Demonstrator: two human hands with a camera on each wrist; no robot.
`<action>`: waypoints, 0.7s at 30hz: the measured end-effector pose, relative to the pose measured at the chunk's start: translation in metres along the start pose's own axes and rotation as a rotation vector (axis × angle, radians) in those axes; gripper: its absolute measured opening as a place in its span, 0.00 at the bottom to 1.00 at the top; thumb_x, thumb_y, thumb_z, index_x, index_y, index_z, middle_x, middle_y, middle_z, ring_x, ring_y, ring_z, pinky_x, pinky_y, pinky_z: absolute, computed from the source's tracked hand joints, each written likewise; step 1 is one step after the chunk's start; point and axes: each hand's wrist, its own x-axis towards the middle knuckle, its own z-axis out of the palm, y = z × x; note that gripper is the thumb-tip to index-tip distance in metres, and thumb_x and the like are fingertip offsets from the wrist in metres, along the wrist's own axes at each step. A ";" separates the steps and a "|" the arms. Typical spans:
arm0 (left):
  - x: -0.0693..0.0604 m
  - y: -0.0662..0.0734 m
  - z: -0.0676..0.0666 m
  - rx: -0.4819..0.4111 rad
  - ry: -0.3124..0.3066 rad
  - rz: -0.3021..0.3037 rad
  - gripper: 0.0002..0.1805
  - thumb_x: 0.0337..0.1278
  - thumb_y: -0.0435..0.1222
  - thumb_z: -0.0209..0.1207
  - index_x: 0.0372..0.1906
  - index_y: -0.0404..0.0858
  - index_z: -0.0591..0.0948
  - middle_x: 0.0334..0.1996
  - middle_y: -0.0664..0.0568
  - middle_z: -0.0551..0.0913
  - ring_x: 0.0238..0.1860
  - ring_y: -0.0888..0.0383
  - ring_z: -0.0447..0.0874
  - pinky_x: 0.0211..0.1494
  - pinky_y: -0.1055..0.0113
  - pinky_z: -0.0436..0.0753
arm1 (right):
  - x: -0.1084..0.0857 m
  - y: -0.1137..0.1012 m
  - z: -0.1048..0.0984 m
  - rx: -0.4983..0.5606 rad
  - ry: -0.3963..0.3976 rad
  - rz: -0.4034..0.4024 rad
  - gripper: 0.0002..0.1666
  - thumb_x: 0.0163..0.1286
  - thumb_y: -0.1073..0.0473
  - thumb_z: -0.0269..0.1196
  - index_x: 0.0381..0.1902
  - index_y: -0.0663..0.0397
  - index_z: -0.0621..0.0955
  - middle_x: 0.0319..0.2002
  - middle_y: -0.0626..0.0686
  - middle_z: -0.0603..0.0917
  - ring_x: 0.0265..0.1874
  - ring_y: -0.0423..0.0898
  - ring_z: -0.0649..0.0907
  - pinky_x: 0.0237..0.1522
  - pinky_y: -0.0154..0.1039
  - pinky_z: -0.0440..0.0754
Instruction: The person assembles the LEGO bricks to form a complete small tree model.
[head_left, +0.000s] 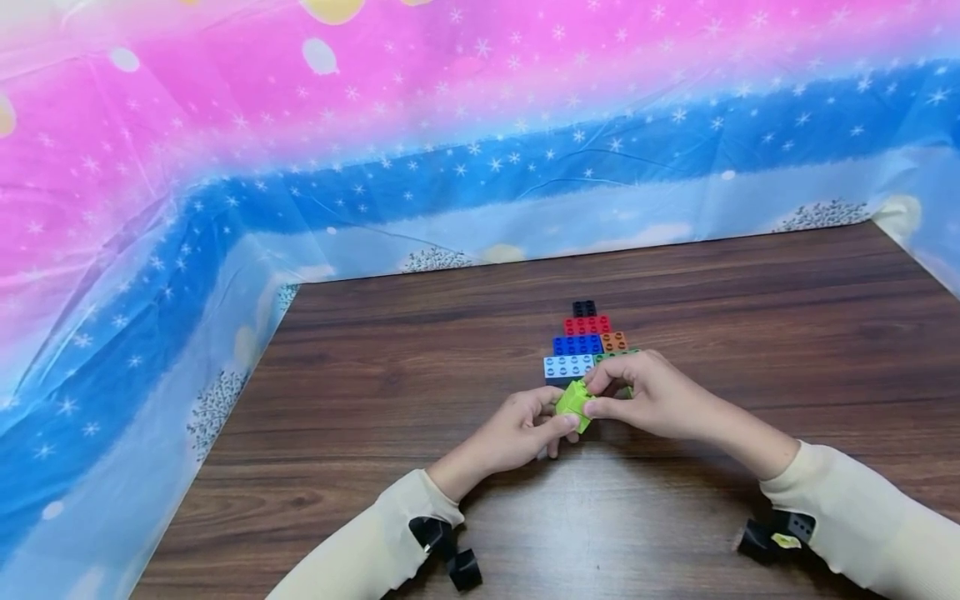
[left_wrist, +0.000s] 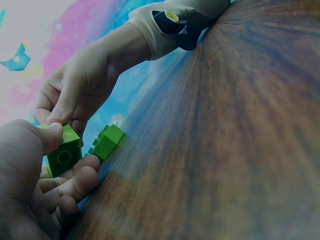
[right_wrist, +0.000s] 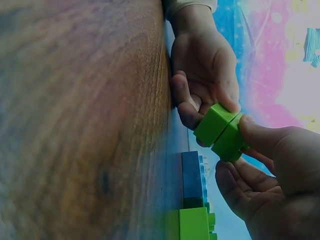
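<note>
Two small lime-green building bricks (head_left: 573, 402) are held together above the table, just in front of a flat arrangement of bricks. My left hand (head_left: 521, 429) pinches the lower-left one between thumb and fingers. With thumb and fingertips my right hand (head_left: 660, 396) pinches the other from the right. The right wrist view shows the left brick (right_wrist: 215, 123) against the right brick (right_wrist: 230, 142), with a thin seam between them; how firmly they are joined I cannot tell. A round hollow shows on the held brick (left_wrist: 64, 157) in the left wrist view.
Behind the hands lie a black brick (head_left: 584, 308), a red brick (head_left: 587, 325), a blue brick (head_left: 576, 344), an orange brick (head_left: 613, 341), a light blue brick (head_left: 567, 367) and a partly hidden green brick (head_left: 604, 358). Patterned cloth (head_left: 480, 183) borders the wooden table (head_left: 420, 325).
</note>
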 end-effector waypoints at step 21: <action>0.000 -0.002 0.001 -0.087 0.045 0.010 0.15 0.82 0.34 0.54 0.61 0.29 0.78 0.41 0.38 0.88 0.27 0.62 0.83 0.23 0.71 0.70 | 0.000 0.006 0.003 0.063 0.052 0.013 0.06 0.70 0.65 0.73 0.35 0.47 0.88 0.43 0.46 0.90 0.43 0.42 0.87 0.43 0.39 0.85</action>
